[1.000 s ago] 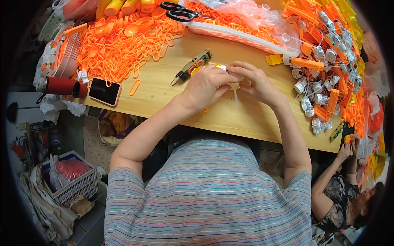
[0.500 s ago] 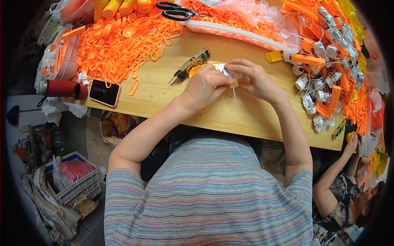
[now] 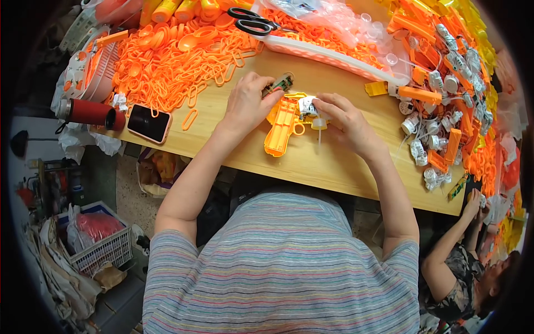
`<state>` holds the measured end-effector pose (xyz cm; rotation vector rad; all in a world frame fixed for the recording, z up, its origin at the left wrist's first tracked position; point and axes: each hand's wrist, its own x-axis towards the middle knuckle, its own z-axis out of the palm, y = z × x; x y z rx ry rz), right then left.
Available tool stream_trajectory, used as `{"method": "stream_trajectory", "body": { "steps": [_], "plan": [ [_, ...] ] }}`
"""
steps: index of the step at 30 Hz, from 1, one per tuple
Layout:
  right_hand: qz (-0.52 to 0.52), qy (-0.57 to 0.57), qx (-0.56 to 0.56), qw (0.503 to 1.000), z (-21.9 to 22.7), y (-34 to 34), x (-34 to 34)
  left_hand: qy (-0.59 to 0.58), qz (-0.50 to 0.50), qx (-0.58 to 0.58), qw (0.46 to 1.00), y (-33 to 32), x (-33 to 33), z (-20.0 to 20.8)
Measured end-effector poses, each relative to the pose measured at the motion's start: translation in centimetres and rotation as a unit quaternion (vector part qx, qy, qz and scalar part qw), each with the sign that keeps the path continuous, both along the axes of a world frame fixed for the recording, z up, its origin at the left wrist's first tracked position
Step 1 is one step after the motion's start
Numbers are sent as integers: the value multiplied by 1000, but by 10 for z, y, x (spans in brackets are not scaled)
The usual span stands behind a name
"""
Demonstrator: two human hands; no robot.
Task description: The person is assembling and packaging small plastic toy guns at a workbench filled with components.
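Observation:
My left hand [image 3: 247,104] pinches a dark green electronic module [image 3: 282,83] between thumb and fingers, just above the tabletop. Close by lies an orange toy gun shell half [image 3: 281,129], its hollow ribbed inside up and its handle toward me. At the shell's right end is a white plastic mechanism [image 3: 306,106], with a round whitish cap [image 3: 319,123] and a thin pale tube pointing toward me. The fingers of my right hand [image 3: 346,118] are closed on this mechanism and partly hide it.
Orange plastic links [image 3: 161,83] heap up at the far left, beside a phone [image 3: 149,123] and a red flask [image 3: 89,113]. Black-handled scissors [image 3: 253,22] lie by a white basket [image 3: 334,55]. White mechanisms [image 3: 436,125] crowd the right side. A co-worker [image 3: 456,273] sits at lower right.
My left hand has moved left and away from the mechanism and now grips the green module. The module has shifted toward the shell; the orange shell, hidden before, now shows.

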<state>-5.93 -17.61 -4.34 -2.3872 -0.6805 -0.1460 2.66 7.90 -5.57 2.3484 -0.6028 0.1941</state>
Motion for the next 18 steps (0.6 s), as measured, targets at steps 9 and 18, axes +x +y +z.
{"method": "stream_trajectory", "body": {
  "steps": [9,18],
  "plan": [
    [-3,-39,-56,998,1,7,-6,102,6,-11,995,1,6,-13],
    [11,-118,-76,990,-4,10,-5,106,3,-2,994,-2,7,-6]
  ]
}}
